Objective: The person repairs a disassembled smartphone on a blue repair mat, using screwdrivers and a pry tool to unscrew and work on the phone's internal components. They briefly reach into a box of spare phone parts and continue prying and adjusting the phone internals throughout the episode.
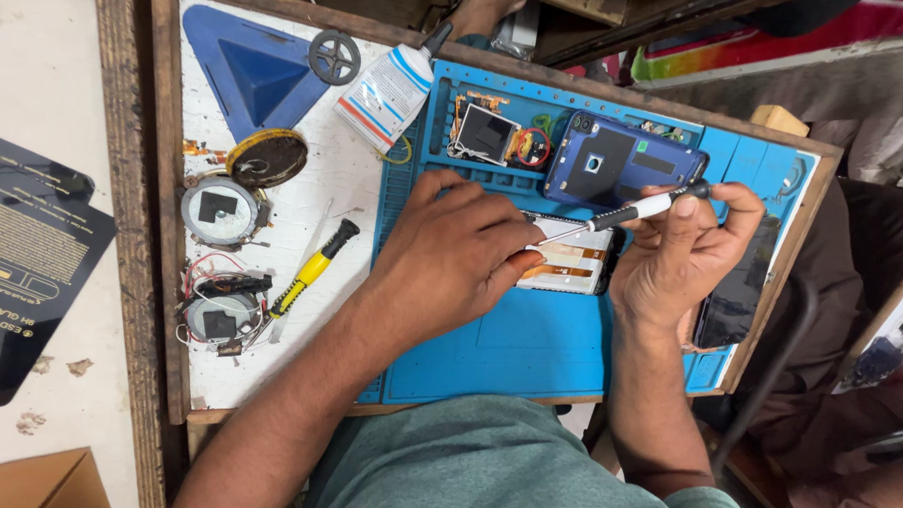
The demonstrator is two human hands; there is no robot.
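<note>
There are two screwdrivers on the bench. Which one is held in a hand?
The slim white-and-black screwdriver, held by the right hand over the blue mat. The yellow-and-black one lies untouched on the white surface, left of the mat.

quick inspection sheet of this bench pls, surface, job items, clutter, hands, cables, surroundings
surface: blue repair mat on a white board in a wooden frame.
job's things: opened phone flat on the mat, partly hidden by the hands; screwdriver tip on it.
clutter: blue back cover, small circuit board, glue tube, yellow-handled screwdriver, tape roll, blue triangular piece.
grippers: left hand presses the phone; right hand grips the screwdriver.
cables: thin red and white wires around two round parts at the left.
surroundings: dark printed sheet, cardboard, another person's hand at the top.
</note>
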